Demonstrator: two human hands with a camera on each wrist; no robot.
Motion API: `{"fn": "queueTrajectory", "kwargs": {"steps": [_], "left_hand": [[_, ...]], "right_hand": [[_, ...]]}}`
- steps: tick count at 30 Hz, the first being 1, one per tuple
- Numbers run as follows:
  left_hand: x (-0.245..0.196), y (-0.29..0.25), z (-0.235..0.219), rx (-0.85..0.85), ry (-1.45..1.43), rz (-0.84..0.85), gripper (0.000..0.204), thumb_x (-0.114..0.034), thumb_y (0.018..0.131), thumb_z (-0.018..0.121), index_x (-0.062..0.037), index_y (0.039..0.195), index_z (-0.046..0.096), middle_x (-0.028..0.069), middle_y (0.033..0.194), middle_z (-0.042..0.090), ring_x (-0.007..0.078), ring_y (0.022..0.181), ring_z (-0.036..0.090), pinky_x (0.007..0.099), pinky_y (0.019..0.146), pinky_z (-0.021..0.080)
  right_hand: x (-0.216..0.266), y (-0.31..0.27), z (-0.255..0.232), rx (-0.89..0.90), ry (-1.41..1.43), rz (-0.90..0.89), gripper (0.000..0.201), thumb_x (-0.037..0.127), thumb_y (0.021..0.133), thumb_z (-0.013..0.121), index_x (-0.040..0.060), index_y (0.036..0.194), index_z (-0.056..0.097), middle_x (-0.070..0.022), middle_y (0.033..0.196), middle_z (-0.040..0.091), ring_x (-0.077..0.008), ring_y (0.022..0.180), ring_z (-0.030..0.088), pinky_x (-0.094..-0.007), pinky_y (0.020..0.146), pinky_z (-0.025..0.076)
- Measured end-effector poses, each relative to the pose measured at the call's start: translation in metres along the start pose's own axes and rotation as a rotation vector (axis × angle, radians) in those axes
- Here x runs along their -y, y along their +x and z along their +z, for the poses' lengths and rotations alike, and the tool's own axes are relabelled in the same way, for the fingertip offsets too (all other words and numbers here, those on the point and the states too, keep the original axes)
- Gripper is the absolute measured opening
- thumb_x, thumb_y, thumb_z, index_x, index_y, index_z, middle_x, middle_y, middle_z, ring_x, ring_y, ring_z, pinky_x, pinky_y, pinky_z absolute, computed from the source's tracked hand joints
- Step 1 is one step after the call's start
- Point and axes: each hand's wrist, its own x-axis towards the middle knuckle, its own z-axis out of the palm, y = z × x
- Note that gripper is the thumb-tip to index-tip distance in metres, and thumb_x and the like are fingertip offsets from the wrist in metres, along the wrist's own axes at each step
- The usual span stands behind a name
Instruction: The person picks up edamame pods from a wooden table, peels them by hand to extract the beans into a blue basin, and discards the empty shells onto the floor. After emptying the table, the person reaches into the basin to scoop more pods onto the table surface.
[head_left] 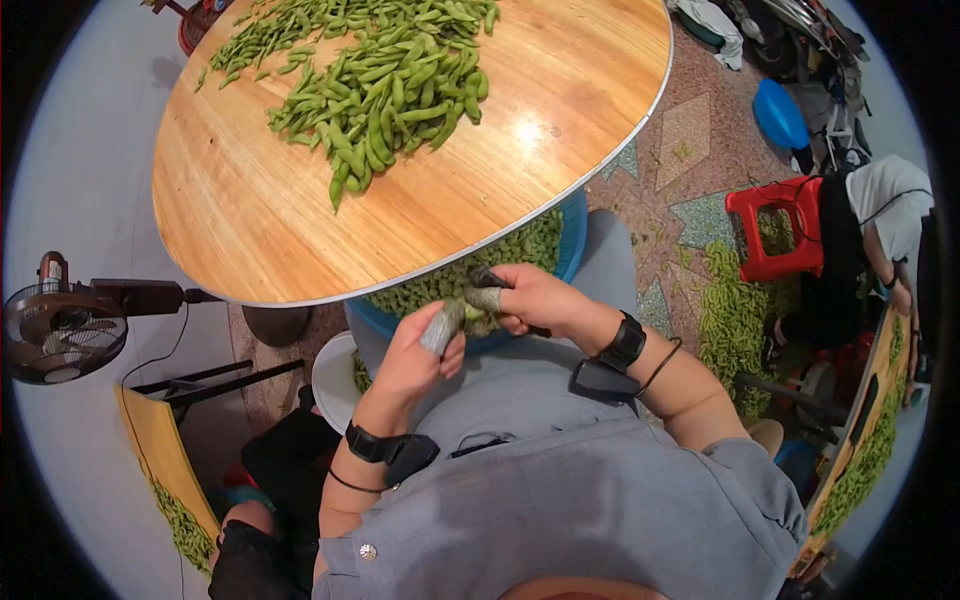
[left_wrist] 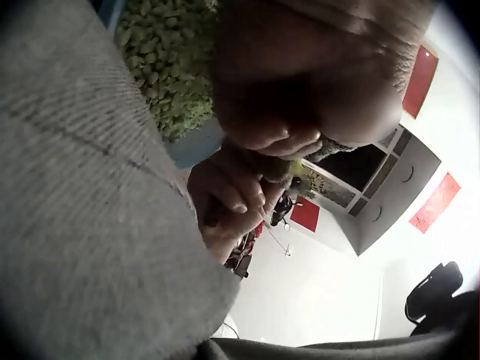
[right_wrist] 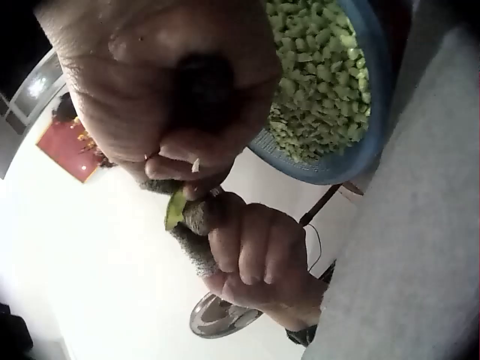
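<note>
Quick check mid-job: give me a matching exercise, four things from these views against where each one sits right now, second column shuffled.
Things:
1. pile of pods
2. blue basin
3. red stool
4. fan

Places:
A. on the patterned floor, to the person's right
B. on the round wooden table
C. beside the table, to the person's left
D. under the table edge, in front of the person's lap, full of shelled beans

Pairs: 1-B, 2-D, 3-A, 4-C

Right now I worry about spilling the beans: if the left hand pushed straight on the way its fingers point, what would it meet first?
Probably the right hand, which its fingers already touch around the green pod. Beyond that lies the blue basin of shelled beans, though depth is unclear.
</note>
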Motion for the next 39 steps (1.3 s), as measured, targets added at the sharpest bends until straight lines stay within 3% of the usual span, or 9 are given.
{"fn": "queueTrajectory", "kwargs": {"steps": [3, 9, 14, 18, 23, 27, 29, 33, 39], "left_hand": [[0.007, 0.007, -0.011, -0.168, 0.247, 0.11, 0.013, -0.004, 0.091, 0.041, -0.0039, 0.085, 0.053, -0.0011, 0.06, 0.047, 0.0087, 0.048, 0.041, 0.0225, 0.044, 0.034], [0.008, 0.012, -0.012, -0.278, 0.961, 0.516, 0.022, -0.007, 0.091, 0.047, -0.0039, 0.071, 0.053, 0.0002, 0.057, 0.051, 0.0089, 0.048, 0.046, 0.0223, 0.045, 0.035], [0.003, -0.003, -0.004, 0.233, -0.542, -0.066, 0.014, -0.013, 0.094, 0.047, -0.0054, 0.087, 0.056, 0.0011, 0.05, 0.046, 0.0127, 0.042, 0.042, 0.0224, 0.043, 0.034], [0.006, -0.005, -0.007, 0.296, -0.547, -0.102, 0.012, -0.014, 0.094, 0.046, -0.0063, 0.09, 0.054, 0.0021, 0.054, 0.048, 0.0124, 0.045, 0.044, 0.0221, 0.044, 0.035], [0.009, -0.002, -0.009, -0.333, 1.119, 0.797, 0.016, -0.022, 0.092, 0.053, -0.0076, 0.086, 0.052, 0.0031, 0.065, 0.052, 0.0124, 0.051, 0.049, 0.0234, 0.049, 0.039], [0.006, -0.001, -0.007, -0.43, 1.257, 0.864, 0.012, -0.01, 0.093, 0.045, -0.0068, 0.085, 0.052, 0.0024, 0.063, 0.052, 0.0104, 0.049, 0.046, 0.0228, 0.045, 0.036], [0.0, -0.006, 0.0, -0.272, -0.107, 0.111, 0.012, -0.006, 0.092, 0.042, -0.0063, 0.087, 0.053, 0.0023, 0.061, 0.05, 0.0094, 0.045, 0.042, 0.0242, 0.041, 0.034], [0.008, -0.005, -0.003, -0.322, -0.111, 0.079, 0.013, -0.005, 0.092, 0.041, -0.0056, 0.088, 0.053, 0.0019, 0.058, 0.046, 0.0091, 0.041, 0.037, 0.0246, 0.037, 0.03], [0.005, -0.005, 0.003, -0.243, -0.003, 0.034, 0.016, -0.011, 0.094, 0.039, -0.0065, 0.088, 0.054, 0.0005, 0.054, 0.043, 0.0082, 0.039, 0.034, 0.023, 0.036, 0.027]], "right_hand": [[-0.009, 0.008, 0.0, -0.338, -0.774, -0.183, 0.019, 0.024, 0.091, 0.053, 0.0053, 0.091, 0.055, -0.0001, 0.06, 0.055, -0.0061, 0.046, 0.04, -0.0217, 0.041, 0.033], [0.003, -0.002, 0.013, -0.155, 0.02, -0.055, 0.023, 0.026, 0.092, 0.055, 0.0028, 0.093, 0.055, -0.0033, 0.072, 0.057, -0.0046, 0.05, 0.041, -0.021, 0.041, 0.032], [-0.003, -0.007, 0.023, 0.095, 0.165, -0.22, 0.017, 0.02, 0.089, 0.061, 0.0053, 0.094, 0.055, 0.0031, 0.065, 0.047, -0.0031, 0.05, 0.039, -0.0192, 0.042, 0.028], [-0.004, -0.013, 0.023, 0.111, 0.176, -0.173, 0.016, 0.02, 0.088, 0.061, 0.0057, 0.094, 0.055, 0.003, 0.065, 0.048, -0.0031, 0.05, 0.038, -0.0189, 0.043, 0.028], [-0.004, -0.01, 0.035, -0.04, 0.172, -0.131, 0.014, 0.018, 0.09, 0.059, 0.0055, 0.094, 0.054, 0.0031, 0.065, 0.047, -0.0041, 0.05, 0.038, -0.0196, 0.043, 0.03], [-0.02, 0.0, 0.039, -0.045, 0.076, -0.316, 0.015, 0.017, 0.091, 0.056, 0.0032, 0.096, 0.054, 0.0026, 0.067, 0.049, -0.0042, 0.052, 0.04, -0.0196, 0.045, 0.032], [-0.035, 0.008, 0.036, -0.189, -0.424, -0.764, 0.022, 0.019, 0.091, 0.058, 0.0024, 0.105, 0.055, 0.0023, 0.074, 0.055, -0.0044, 0.056, 0.045, -0.0204, 0.048, 0.036], [0.005, -0.019, 0.036, -0.106, -0.289, -0.239, 0.023, 0.017, 0.085, 0.064, -0.0002, 0.1, 0.059, 0.0001, 0.075, 0.06, -0.0069, 0.068, 0.053, -0.0254, 0.059, 0.046], [0.001, 0.0, 0.024, -0.222, -0.582, -0.387, 0.023, 0.018, 0.079, 0.068, -0.001, 0.089, 0.06, -0.0037, 0.067, 0.058, -0.0076, 0.061, 0.049, -0.0267, 0.055, 0.045]]}}
